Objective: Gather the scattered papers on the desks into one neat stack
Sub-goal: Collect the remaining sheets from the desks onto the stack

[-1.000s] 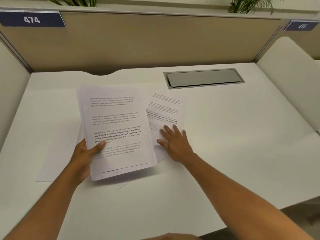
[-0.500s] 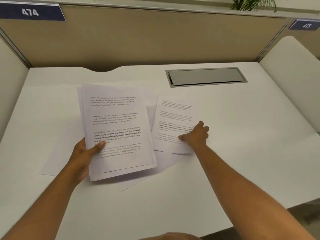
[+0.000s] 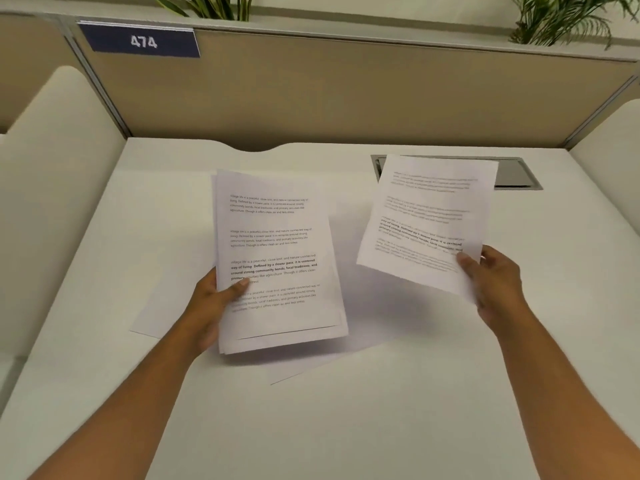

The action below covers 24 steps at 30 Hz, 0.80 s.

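Note:
My left hand (image 3: 214,303) grips a stack of printed papers (image 3: 277,258) by its left edge and holds it above the white desk (image 3: 381,410), thumb on top. My right hand (image 3: 491,282) pinches a single printed sheet (image 3: 426,220) at its lower right corner and holds it lifted off the desk, to the right of the stack. Two blank-looking sheets lie flat on the desk: one to the left (image 3: 156,317), partly hidden by my left hand, and one under the stack (image 3: 346,351), its corner showing near the front.
A grey cable hatch (image 3: 516,173) is set into the desk at the back right, partly behind the lifted sheet. A tan partition (image 3: 346,95) with a blue sign reading 474 (image 3: 142,41) closes the back. White side dividers (image 3: 59,188) flank the desk.
My right hand has closed on the single sheet and lifted it off the desk, up and to the right. The stack in my left hand stays about where it was.

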Each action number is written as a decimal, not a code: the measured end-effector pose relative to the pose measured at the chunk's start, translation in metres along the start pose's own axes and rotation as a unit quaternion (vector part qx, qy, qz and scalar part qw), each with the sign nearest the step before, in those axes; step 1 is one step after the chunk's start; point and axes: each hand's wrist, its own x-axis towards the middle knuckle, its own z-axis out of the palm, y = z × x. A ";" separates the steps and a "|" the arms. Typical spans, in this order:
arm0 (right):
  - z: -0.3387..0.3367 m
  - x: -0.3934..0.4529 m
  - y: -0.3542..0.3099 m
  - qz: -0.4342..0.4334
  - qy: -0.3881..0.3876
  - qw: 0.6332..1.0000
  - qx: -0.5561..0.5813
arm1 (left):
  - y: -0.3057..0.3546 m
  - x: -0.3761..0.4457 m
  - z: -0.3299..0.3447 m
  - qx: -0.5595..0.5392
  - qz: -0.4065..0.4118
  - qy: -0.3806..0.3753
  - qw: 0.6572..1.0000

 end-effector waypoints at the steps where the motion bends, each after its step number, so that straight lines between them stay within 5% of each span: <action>1: 0.001 -0.007 -0.005 -0.007 -0.014 1.000 0.004 | 0.000 -0.001 0.002 -0.002 0.001 0.000 1.000; 9: 0.081 -0.074 0.009 -0.042 -0.133 0.989 -0.056 | 0.003 -0.013 0.030 0.004 -0.007 -0.043 0.999; 18: 0.112 -0.087 0.030 -0.021 -0.126 0.987 -0.095 | 0.005 -0.032 0.059 0.009 -0.016 -0.033 0.999; 24: 0.129 -0.095 0.037 -0.040 -0.131 0.983 -0.124 | 0.002 -0.045 0.059 -0.079 -0.037 0.018 0.996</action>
